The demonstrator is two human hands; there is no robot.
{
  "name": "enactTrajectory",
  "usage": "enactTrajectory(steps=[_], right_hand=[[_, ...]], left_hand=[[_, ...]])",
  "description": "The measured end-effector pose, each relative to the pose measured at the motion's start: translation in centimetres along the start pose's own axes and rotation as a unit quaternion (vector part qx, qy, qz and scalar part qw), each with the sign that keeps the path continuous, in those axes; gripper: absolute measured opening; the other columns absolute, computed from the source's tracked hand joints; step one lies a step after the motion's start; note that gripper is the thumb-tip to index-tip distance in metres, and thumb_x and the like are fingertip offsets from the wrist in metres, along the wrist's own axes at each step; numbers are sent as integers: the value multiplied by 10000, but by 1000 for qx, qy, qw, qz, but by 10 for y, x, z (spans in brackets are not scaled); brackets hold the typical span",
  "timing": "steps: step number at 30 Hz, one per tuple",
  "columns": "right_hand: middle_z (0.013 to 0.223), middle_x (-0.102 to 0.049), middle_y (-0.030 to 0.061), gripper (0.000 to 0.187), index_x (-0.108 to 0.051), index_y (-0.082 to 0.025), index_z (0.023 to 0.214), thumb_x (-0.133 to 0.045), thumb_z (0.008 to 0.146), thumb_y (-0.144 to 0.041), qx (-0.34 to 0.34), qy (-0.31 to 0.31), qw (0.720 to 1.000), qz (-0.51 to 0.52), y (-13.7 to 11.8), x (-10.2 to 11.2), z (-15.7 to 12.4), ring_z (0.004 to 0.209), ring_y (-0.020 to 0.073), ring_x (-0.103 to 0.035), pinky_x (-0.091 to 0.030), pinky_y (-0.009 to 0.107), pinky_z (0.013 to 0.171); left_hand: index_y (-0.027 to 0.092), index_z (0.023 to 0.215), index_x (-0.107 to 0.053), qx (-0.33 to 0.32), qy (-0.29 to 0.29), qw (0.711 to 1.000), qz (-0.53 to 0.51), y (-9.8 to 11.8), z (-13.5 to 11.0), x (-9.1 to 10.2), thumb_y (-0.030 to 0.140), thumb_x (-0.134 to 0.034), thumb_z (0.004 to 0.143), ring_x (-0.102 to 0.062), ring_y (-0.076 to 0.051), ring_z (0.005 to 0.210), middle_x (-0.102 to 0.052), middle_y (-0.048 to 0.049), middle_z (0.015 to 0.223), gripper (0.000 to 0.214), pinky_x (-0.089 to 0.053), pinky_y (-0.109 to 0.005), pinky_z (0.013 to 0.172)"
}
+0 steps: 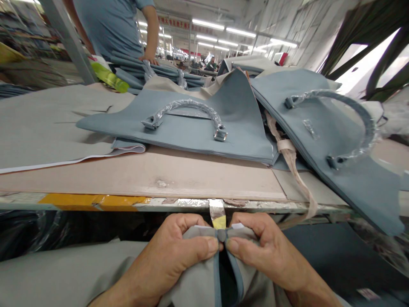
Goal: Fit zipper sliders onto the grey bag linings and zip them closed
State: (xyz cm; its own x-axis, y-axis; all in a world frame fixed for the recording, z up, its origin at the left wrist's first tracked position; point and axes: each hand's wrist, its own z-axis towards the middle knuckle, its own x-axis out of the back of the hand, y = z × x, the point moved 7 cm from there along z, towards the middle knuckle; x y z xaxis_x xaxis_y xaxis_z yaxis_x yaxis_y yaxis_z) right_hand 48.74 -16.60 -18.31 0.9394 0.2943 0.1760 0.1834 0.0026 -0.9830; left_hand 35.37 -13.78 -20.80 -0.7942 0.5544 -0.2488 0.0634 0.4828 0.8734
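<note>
Below the table's front edge, my left hand [179, 251] and my right hand [265, 251] pinch a grey fabric panel [194, 277] between thumbs and fingers. Blue trim [237, 277] lines both sides of a dark slit that runs down between my thumbs. At the top of the slit, a small rounded grey piece [221, 234] sits between the thumb tips; its kind is unclear. Just above it, a flat strip [217, 211], silvery with a yellow lower end, sticks down from the table edge. The lower ends of it and most of my fingertips are hidden by the fabric.
Stacked blue bag panels [194, 132] with a plastic-wrapped handle [188, 104] lie on the table [204, 175]. More blue panels [335, 128] overhang its right front edge. Grey sheet material [57, 123] covers the left. A person [111, 25] stands behind, near a green bottle [110, 76].
</note>
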Motion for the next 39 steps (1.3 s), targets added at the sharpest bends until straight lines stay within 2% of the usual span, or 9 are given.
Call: enactTrajectory(steps=[10,22,29,39], right_hand=[[582,-310,-46,296,-417,-148,661,-586,863,-283,-26,-1,1000,-10,1,-1,-1,542,65,-255,-206,190,478],[609,-303,-48,318,-427,-144,681,-610,886,-305,-11,-13,1000,11,3,-2,-3,561,64,-245,-199,185,481],[643,-348,-33,272,-497,-129,727,-574,891,-332,-25,15,1000,7,3,-3,-3,594,79,-279,-238,192,525],[648,-363,-30,287,-488,-132,720,-583,900,-334,-13,24,1000,-1,2,-1,-2,601,82,-299,-262,188,536]], left_hand=[[153,648,-524,-1,-3,1000,4,-4,-1,1,412,-751,638,-278,-70,516,-397,53,553,344,-226,-203,489],[147,651,-536,0,-8,1000,-15,-5,-1,1,413,-764,628,-277,-65,510,-406,54,548,351,-223,-194,479],[150,641,-530,0,-7,1000,-20,-4,-1,1,427,-770,614,-284,-64,499,-402,54,543,367,-236,-192,468],[144,670,-538,0,-2,1000,-22,-8,2,1,412,-775,633,-300,-66,519,-428,51,566,359,-260,-188,491]])
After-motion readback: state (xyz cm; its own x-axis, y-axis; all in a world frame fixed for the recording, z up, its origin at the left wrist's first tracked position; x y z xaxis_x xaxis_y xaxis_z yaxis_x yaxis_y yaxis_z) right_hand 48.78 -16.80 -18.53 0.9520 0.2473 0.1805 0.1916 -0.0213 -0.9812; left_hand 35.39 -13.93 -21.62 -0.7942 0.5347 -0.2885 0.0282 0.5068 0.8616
